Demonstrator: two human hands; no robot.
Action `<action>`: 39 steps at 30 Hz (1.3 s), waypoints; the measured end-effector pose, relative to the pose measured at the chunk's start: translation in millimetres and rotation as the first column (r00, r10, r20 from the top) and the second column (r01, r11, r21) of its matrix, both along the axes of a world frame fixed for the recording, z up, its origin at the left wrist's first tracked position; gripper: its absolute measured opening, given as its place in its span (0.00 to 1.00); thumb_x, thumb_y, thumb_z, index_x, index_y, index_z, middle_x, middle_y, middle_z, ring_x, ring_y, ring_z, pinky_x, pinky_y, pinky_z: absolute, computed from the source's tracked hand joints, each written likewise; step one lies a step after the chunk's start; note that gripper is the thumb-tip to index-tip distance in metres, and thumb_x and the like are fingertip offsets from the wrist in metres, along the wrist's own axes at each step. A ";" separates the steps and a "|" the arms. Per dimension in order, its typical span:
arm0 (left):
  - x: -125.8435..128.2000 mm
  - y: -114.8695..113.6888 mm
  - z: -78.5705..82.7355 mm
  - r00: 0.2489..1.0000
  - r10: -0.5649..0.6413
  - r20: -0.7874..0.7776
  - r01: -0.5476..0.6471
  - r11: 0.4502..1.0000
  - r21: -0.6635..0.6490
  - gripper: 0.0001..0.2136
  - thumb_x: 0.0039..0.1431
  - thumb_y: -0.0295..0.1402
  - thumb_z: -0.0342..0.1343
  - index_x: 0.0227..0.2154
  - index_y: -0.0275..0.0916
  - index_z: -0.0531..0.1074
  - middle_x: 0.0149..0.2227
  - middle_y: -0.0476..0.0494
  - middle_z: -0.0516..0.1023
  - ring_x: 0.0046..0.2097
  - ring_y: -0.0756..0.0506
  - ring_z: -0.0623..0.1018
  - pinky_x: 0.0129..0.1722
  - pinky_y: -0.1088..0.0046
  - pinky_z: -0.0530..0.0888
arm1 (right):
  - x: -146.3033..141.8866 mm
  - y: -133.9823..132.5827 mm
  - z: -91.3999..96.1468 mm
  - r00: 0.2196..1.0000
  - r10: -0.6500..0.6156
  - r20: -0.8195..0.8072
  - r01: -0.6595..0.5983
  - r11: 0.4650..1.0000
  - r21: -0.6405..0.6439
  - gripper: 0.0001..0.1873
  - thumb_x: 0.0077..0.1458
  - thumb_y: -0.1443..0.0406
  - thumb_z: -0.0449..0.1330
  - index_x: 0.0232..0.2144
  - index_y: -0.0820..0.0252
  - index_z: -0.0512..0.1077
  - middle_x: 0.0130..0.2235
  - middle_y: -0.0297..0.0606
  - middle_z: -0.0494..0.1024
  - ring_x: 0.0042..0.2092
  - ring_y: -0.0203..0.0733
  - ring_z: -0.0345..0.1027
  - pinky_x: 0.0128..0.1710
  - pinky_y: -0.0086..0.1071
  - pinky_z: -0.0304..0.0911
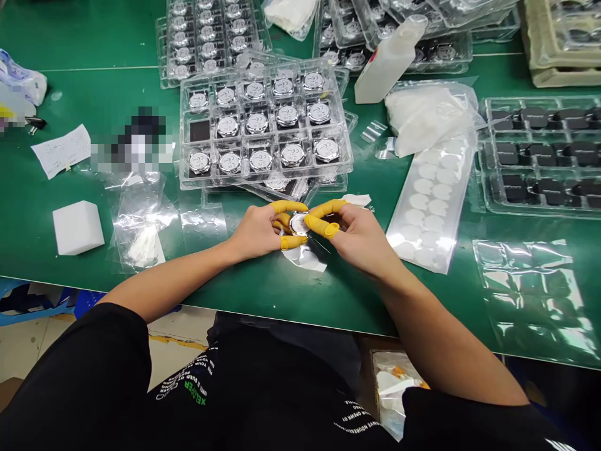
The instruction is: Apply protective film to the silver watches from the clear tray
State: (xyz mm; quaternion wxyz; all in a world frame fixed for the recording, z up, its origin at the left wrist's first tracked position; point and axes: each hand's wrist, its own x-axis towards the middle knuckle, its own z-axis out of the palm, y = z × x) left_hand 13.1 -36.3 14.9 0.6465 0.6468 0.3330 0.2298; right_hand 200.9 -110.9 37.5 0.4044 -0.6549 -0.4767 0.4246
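My left hand [263, 230] and my right hand [359, 235] meet above the green table [291, 288], both wearing yellow finger cots. Between their fingertips they pinch one small round silver disc [298, 223]. Just beyond the hands stands a clear plastic tray [265, 125] holding several similar silver discs in its cells, with one cell at the left showing only a dark insert. A small clear film piece [306, 258] lies on the table under the hands.
A white sheet of round stickers [432, 200] lies to the right, a white foam block [77, 227] to the left. More trays [209, 34] stand at the back, dark-part trays [539, 153] at right. A white bottle [387, 62] lies tipped. Clear bags [141, 219] are scattered around.
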 end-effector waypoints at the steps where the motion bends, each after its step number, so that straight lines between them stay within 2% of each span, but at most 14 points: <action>1: 0.0 0.1 0.1 1.000 -0.008 0.000 0.008 1.000 -0.001 0.28 0.43 0.29 0.72 0.51 0.37 0.78 0.32 0.48 0.81 0.31 0.52 0.78 0.33 0.78 0.78 | 0.2 0.2 0.1 1.000 0.008 0.006 -0.008 1.000 -0.001 0.19 0.48 0.48 0.70 0.32 0.56 0.78 0.37 0.40 0.82 0.38 0.46 0.74 0.40 0.41 0.70; 8: -0.3 1.3 0.4 0.998 -0.062 -0.019 0.062 0.998 0.007 0.28 0.44 0.30 0.71 0.51 0.36 0.77 0.31 0.49 0.80 0.30 0.53 0.78 0.33 0.78 0.77 | 3.1 2.4 -0.5 0.999 0.034 -0.010 -0.034 0.999 -0.039 0.19 0.47 0.49 0.70 0.31 0.57 0.78 0.34 0.39 0.81 0.36 0.44 0.71 0.38 0.38 0.66; 17: -0.3 0.2 3.3 0.997 -0.061 -0.044 0.061 0.998 0.007 0.27 0.45 0.30 0.71 0.52 0.36 0.77 0.31 0.49 0.80 0.31 0.53 0.78 0.33 0.78 0.76 | 3.2 1.8 1.2 0.999 0.030 -0.025 -0.031 0.998 -0.045 0.18 0.48 0.50 0.70 0.31 0.57 0.78 0.34 0.38 0.80 0.35 0.42 0.70 0.38 0.37 0.64; 31: -0.2 -0.7 3.4 0.998 -0.054 -0.041 0.054 0.999 -0.003 0.27 0.46 0.28 0.71 0.52 0.36 0.77 0.31 0.49 0.80 0.30 0.54 0.78 0.33 0.79 0.77 | 1.4 2.3 5.9 0.999 0.013 0.052 -0.011 0.999 -0.039 0.19 0.47 0.49 0.70 0.31 0.58 0.78 0.33 0.38 0.80 0.35 0.43 0.70 0.37 0.38 0.63; 39: -0.7 0.0 4.1 0.998 -0.057 -0.036 0.057 0.998 -0.003 0.27 0.46 0.28 0.71 0.52 0.35 0.77 0.31 0.48 0.81 0.30 0.54 0.78 0.33 0.79 0.76 | 3.7 1.1 -1.0 0.999 0.014 -0.043 -0.016 0.998 -0.056 0.16 0.49 0.51 0.70 0.32 0.57 0.78 0.36 0.38 0.81 0.37 0.43 0.71 0.40 0.38 0.65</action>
